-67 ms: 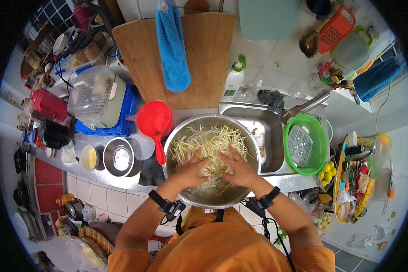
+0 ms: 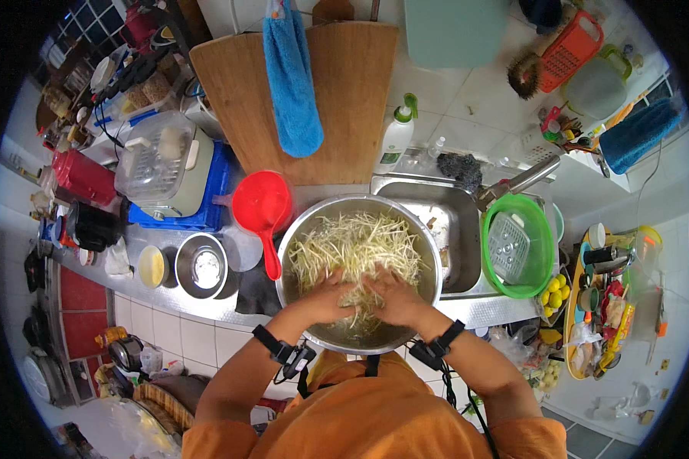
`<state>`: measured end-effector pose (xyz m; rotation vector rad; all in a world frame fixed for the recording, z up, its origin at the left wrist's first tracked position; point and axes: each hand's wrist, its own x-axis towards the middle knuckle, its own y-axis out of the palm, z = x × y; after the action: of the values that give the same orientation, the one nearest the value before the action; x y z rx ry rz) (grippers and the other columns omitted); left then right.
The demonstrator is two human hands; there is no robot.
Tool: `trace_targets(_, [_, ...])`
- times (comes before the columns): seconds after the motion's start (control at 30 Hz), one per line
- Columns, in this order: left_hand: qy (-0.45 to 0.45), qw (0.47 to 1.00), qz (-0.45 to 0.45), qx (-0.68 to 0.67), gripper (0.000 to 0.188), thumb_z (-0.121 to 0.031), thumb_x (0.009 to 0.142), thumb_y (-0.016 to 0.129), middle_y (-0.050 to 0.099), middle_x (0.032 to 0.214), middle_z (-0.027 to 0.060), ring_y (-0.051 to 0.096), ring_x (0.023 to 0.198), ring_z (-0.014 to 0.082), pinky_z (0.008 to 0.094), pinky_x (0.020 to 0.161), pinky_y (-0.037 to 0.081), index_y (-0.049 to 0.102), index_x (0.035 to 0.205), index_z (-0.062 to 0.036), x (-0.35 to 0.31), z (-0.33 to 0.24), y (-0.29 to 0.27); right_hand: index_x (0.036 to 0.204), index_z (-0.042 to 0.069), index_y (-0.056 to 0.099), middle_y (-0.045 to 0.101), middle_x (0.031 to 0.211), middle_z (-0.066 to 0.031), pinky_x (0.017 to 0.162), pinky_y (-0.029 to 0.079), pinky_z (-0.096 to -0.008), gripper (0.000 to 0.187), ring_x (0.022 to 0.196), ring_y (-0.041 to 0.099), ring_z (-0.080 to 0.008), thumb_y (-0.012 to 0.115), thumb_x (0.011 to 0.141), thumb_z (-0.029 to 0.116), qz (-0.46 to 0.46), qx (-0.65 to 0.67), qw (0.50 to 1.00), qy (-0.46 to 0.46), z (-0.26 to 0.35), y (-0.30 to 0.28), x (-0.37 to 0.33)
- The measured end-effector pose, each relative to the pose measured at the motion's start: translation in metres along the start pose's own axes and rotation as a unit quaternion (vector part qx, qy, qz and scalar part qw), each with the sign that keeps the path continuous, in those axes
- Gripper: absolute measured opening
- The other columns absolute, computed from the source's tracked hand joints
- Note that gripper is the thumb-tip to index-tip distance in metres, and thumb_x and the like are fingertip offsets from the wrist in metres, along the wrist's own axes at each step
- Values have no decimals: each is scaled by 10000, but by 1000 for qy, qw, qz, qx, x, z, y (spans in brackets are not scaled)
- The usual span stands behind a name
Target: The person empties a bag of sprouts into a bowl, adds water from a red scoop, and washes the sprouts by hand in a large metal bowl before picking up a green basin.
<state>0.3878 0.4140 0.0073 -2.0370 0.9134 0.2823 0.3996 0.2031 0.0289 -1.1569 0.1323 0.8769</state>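
Note:
A wide steel bowl (image 2: 434, 249) holds a heap of pale bean sprouts (image 2: 356, 241), with water showing at its near side. Both my hands reach into it from the near rim. On the left part of the heap, my left hand (image 2: 329, 298) touches the sprouts with stretched fingers, their tips partly buried. Close beside it, my right hand (image 2: 395, 298) lies on the sprouts too, fingers apart and partly covered by strands. A few sprouts show between the two hands. Each wrist wears a black strap with a small device.
Left of the bowl lie a red ladle-like scoop (image 2: 262, 205) and a smaller steel bowl (image 2: 200, 265). A steel sink (image 2: 461, 252) with a faucet (image 2: 524, 177) adjoins on the right, a green basket (image 2: 550, 256) at its edge. Behind stands a wooden board (image 2: 352, 99) with a blue towel (image 2: 292, 99).
Both hands have drawn slightly toward me and closer together through the sprouts. The strands between them have shifted, and the whole view has moved very slightly.

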Motion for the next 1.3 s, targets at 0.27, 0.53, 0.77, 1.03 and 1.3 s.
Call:
trace_targets(0.27, [-123,873,-304,-361,498,-257,824,612,499,1190,100,475,1103,227,365,904,395,402,1249,-104,0,70,20,1310,83,350,525,1161,-173,823,458,-316,648,1060,519,-247,650,771,283,-111,344,923,131,-64,1,6])
trace_targets(0.53, [-315,743,-118,-579,620,-394,859,519,448,1254,122,514,1057,273,465,779,470,229,1356,-163,52,65,41,1387,21,-76,217,1409,-207,943,359,-408,1100,1254,314,-303,706,717,409,40,575,782,239,-31,-13,67])
trace_targets(0.77, [-233,700,-136,-661,618,-96,815,544,437,1228,104,474,1080,211,363,847,451,206,1331,-59,20,30,19,1338,-5,226,377,1315,-160,968,335,-324,860,1190,388,-253,747,693,221,20,649,753,108,-24,-3,46])
trace_targets(1.03, [100,807,-258,-521,760,-52,688,663,311,1303,139,333,1197,214,319,990,287,222,1307,-30,-14,-11,-10,1298,44,328,306,1351,-160,1006,292,-325,709,1242,314,-244,726,720,143,-95,471,876,-49,-22,-35,-4])
trace_targets(1.3, [-82,953,-222,-188,741,-218,690,686,182,1383,226,170,1299,378,383,1036,236,311,1307,-53,-34,7,-8,1332,171,335,148,1423,-234,1031,277,-379,719,1314,201,-350,683,703,173,-100,235,967,12,-39,-24,-18])
